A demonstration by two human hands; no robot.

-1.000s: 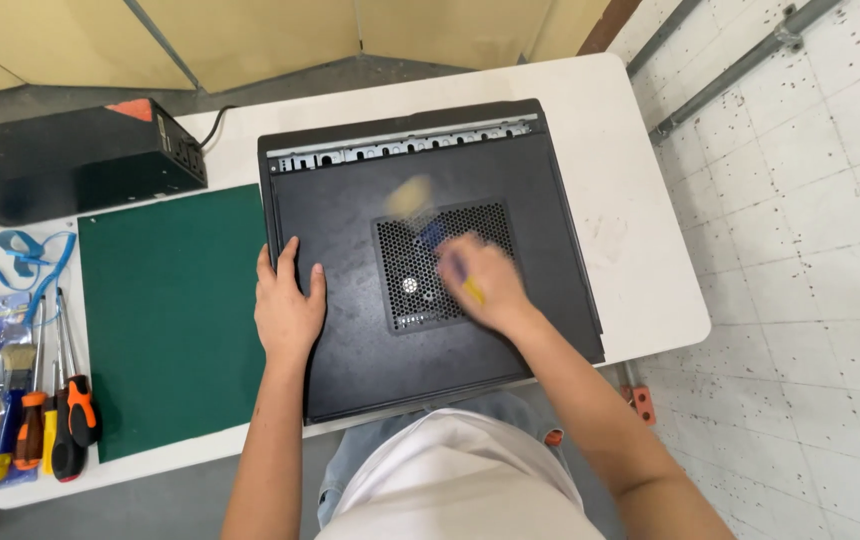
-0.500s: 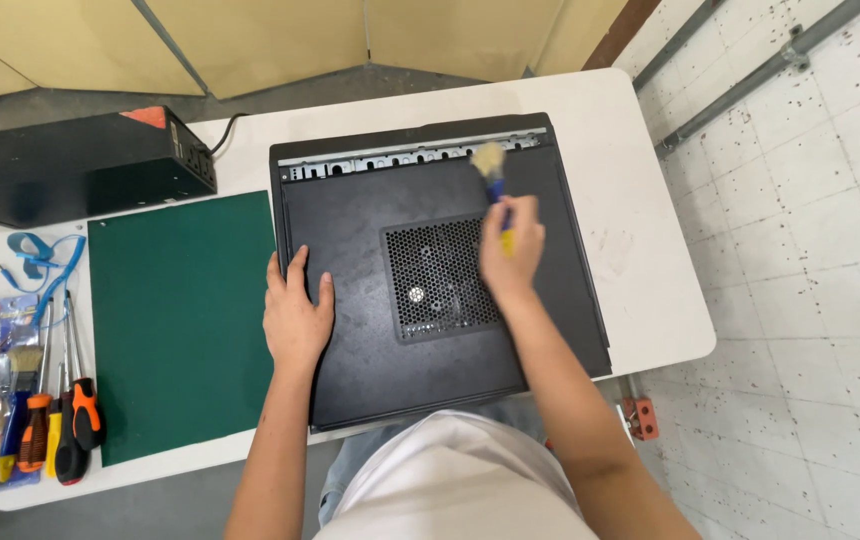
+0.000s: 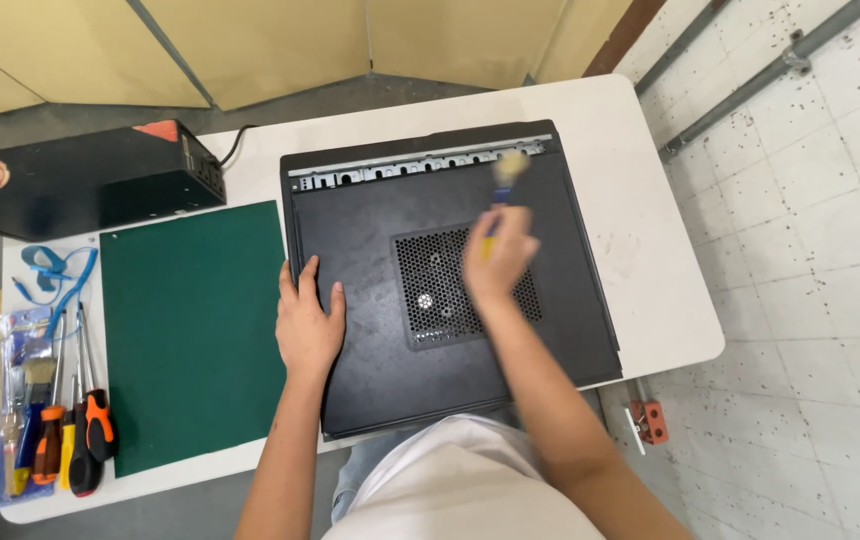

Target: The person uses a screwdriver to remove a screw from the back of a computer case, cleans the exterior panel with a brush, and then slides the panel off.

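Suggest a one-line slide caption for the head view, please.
Right hand sweeps a small brush over a black computer case; left hand rests flat on it.

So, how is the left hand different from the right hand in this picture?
The left hand lies flat and open on the black computer case, near its left edge; the right hand is closed in a grip around a small brush. The left hand holds nothing; the right hand points its brush bristles toward the case's far edge. Both hands are bare and over the same case.
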